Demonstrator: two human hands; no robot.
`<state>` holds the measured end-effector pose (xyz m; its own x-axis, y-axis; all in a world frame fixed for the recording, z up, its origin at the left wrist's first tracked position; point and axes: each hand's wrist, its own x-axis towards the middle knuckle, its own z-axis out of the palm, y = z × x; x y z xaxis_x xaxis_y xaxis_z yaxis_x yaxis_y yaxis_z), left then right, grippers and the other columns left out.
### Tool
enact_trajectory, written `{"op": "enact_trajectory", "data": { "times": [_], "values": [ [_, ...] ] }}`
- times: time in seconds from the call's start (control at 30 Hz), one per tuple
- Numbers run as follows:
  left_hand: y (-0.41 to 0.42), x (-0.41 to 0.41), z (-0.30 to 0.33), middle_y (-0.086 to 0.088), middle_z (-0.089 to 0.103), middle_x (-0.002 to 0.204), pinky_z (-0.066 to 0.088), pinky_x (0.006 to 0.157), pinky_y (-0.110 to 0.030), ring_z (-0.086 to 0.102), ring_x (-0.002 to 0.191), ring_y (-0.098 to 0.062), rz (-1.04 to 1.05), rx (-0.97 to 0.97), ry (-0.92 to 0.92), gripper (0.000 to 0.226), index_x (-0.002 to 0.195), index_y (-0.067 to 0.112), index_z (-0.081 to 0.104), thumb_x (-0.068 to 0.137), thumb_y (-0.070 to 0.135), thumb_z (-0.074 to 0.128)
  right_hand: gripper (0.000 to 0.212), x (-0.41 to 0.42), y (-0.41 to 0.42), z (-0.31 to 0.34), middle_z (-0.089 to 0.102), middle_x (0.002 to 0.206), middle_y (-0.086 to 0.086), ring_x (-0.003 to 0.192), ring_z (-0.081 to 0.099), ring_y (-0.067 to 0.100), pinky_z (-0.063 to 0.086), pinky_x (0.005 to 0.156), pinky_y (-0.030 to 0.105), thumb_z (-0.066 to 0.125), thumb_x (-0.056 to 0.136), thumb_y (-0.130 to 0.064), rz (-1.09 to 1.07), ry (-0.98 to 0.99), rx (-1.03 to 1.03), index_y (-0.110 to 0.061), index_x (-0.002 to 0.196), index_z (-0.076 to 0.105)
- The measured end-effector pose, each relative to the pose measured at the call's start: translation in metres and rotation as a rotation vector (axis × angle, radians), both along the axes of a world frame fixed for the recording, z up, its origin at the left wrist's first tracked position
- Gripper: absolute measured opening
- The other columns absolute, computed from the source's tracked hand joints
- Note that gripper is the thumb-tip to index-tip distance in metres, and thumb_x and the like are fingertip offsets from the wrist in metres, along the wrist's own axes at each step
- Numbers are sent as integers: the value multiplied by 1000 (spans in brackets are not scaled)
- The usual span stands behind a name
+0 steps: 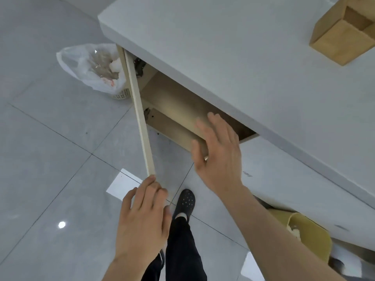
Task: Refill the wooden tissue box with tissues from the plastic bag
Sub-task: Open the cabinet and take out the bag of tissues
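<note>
Grey floor tiles [50, 138] spread under a white counter [233, 57] whose cupboard stands open, and there the left hand [142, 220] closes its fingers over the outer edge of the cabinet door [140, 118], while the right hand [219, 155] hangs flat with fingers spread before the bare shelf [172, 110], touching nothing that can be made out. Up at one o'clock the wooden tissue box [343, 35] sits on the counter, pale wood with its dark hollow showing and its far side cut off by the frame; at ten o'clock a small bin lined with a white plastic bag [89, 67] stands on the floor, its crumpled contents hard to identify.
</note>
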<state>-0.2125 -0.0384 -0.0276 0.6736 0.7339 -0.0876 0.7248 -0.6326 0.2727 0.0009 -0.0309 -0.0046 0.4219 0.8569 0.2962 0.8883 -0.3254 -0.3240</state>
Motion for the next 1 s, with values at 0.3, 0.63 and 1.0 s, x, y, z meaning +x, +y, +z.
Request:
{"op": "enact_trajectory", "data": {
  "times": [0.3, 0.63, 1.0],
  "values": [
    [7, -28, -23, -10, 70, 112, 27, 115, -66, 54, 131, -41, 366, 300, 9, 27, 103, 8, 70, 86, 25, 57, 42, -19, -1, -87, 65, 133, 10, 120, 61, 30, 58, 92, 50, 64, 92, -21, -13, 148, -157, -14, 134, 66],
    [50, 38, -94, -12, 63, 124, 29, 118, -57, 55, 128, -39, 328, 109, -301, 34, 116, 7, 64, 84, 19, 61, 43, 25, 35, -170, 60, 140, 3, 116, 65, 27, 60, 89, 47, 62, 95, -24, -119, 195, -139, -22, 137, 63],
    [201, 173, -222, -4, 55, 129, 45, 95, -43, 54, 117, -30, 149, -21, -337, 51, 135, 16, 49, 88, 30, 63, 43, 128, 124, -246, 64, 136, 5, 113, 65, 26, 47, 85, 31, 64, 92, -24, -308, 214, -3, -24, 135, 65]
  ]
}}
